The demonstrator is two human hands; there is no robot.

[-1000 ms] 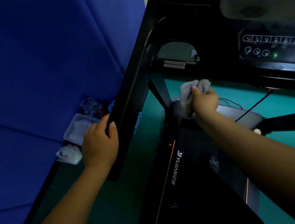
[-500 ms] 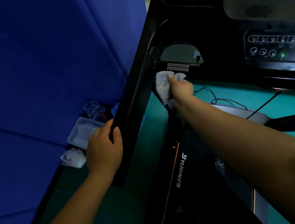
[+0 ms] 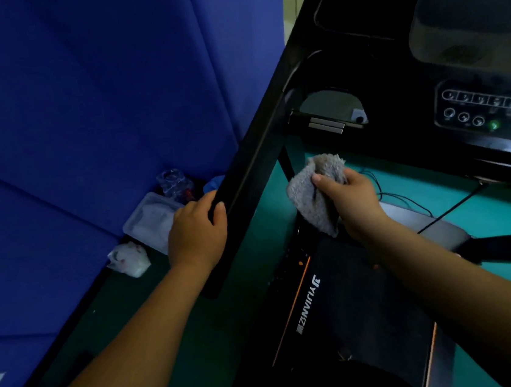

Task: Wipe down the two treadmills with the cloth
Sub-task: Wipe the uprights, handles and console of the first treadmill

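Grey cloth [image 3: 313, 206] clenched in right grip [image 3: 351, 196] beside upright [image 3: 284, 161] (left grip [image 3: 196, 228] clasps handrail [image 3: 253, 161] edge).

The left hand [image 3: 196, 232] curls round the handrail [image 3: 253, 161], which hides its fingertips. The cloth [image 3: 315, 199] covers most fingers of the right hand [image 3: 352, 198]. The control panel [image 3: 486, 109] runs off the right edge, its button marks too small to read. The treadmill belt [image 3: 356, 309] is cut by the bottom edge.

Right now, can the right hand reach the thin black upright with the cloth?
Probably yes. The right hand holds the cloth just beside the upright, nothing lies between them, and the left hand grips the handrail farther along.
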